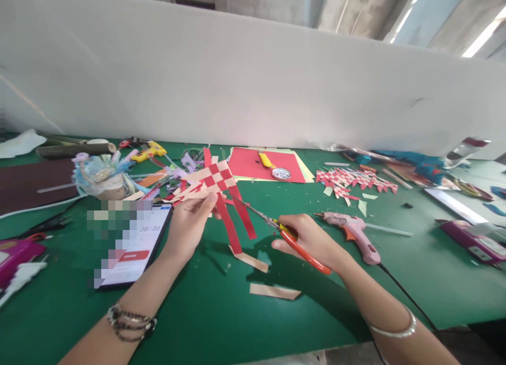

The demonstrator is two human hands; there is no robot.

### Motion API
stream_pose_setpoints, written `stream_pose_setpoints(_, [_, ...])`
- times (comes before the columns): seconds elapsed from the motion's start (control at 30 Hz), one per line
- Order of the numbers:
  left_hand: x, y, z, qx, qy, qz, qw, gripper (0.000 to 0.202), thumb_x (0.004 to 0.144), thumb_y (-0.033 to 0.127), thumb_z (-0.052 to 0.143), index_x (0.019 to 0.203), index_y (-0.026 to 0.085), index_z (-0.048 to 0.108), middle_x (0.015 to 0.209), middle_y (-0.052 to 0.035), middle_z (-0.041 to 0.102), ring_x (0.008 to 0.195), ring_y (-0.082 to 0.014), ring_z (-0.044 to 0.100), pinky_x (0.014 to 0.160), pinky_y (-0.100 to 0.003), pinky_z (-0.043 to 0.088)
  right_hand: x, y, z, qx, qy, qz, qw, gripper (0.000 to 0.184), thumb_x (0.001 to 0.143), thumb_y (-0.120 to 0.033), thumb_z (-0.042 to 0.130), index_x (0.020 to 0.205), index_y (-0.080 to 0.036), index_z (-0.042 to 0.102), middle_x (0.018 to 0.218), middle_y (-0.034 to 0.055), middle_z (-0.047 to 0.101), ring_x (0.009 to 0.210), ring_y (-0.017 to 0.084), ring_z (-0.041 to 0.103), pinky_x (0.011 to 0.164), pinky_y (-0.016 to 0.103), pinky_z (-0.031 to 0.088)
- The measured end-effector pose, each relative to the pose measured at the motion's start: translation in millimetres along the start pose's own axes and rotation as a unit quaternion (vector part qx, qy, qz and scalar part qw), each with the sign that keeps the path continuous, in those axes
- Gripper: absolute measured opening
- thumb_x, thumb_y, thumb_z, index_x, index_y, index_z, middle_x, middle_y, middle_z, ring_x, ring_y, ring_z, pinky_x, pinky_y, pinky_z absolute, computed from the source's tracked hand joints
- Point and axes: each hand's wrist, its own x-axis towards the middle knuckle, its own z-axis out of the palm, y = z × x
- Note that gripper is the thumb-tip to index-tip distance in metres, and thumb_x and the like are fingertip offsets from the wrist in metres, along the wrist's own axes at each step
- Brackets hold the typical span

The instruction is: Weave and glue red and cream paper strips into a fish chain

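Observation:
Pinched between the thumb and fingers of my left hand [193, 214] is a woven paper piece [217, 176] in red and cream checks. Loose red strips hang from it toward me, and more strips stick out to the left. My right hand [304, 238] grips scissors [294, 243] with orange and yellow handles. Their blades point left and reach the red strips; whether paper lies between them I cannot tell. Below, one cream paper strip [253, 262] lies on the green table by the hanging red ends, and another cream strip [274, 291] lies nearer me.
Left of my left hand lies a phone [136, 249] showing a timer. A pink glue gun [353, 233] rests right of my right hand, its cord trailing toward me. Behind are red paper sheets [247, 162], a pin dish [281, 173] and finished checked pieces [356, 179].

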Motion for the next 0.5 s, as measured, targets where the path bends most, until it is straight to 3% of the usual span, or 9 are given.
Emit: stream_pose_setpoints(0.5, [0.4,-0.9,-0.7,0.006,0.007,-0.023,1.000,0.032,0.074,0.045,0.062,0.083,0.016,0.073,0.070,-0.0040,0.070,0.058,-0.0150,0.060,0.063,-0.026,0.050,1.1,3.0,0.9,0.009,-0.006,-0.008,1.000,0.048,0.076,-0.059,0.051,0.060,-0.019,0.032,0.054,-0.0071,0.028,0.055,0.008,0.017,0.048,0.022,0.017])
